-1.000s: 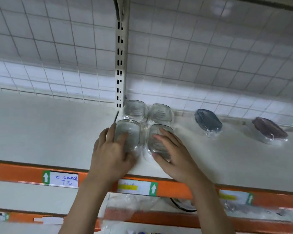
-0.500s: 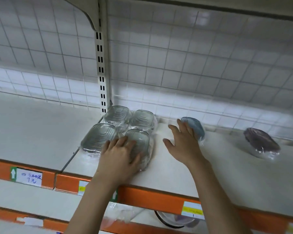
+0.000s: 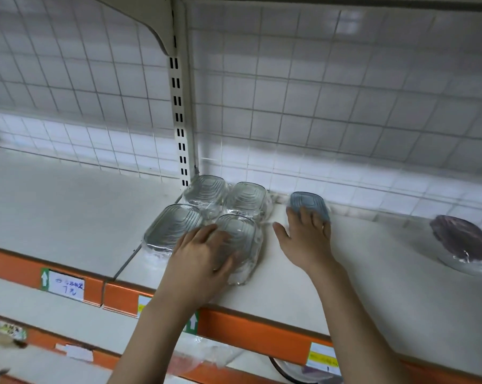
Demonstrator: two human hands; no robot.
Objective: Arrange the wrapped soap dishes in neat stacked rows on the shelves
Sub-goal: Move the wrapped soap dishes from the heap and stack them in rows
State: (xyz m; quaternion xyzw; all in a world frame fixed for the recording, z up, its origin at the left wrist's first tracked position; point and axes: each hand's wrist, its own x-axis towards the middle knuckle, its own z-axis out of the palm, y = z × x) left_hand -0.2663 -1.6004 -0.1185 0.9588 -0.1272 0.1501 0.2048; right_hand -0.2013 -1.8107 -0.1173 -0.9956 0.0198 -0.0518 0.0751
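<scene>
We are midway through building the rows: our left hand [image 3: 203,256] lies flat, fingers spread, on the near-right clear soap dish [image 3: 238,245], pressing it in place within a two-by-two block. Our right hand [image 3: 306,239] reaches out beside it, fingers extended over the near edge of the blue soap dish [image 3: 307,203]; the fingers look laid on it rather than curled round it, though the fingertips are partly lost against the wrap.

As we judge it, the step in hand is gathering the blue dish toward the block. The next move calls for closing the fingers on its slippery wrap and drawing it back toward the wrist, level with the clear rows, without nudging the stack under our left palm.

Counting on the shelf [image 3: 373,286]: four clear wrapped dishes, three of them beyond or left of our left fingertips; one blue dish under our right fingers; one dark brown dish [image 3: 464,242] well apart to the right of our right hand, tilted. Six in all.
</scene>
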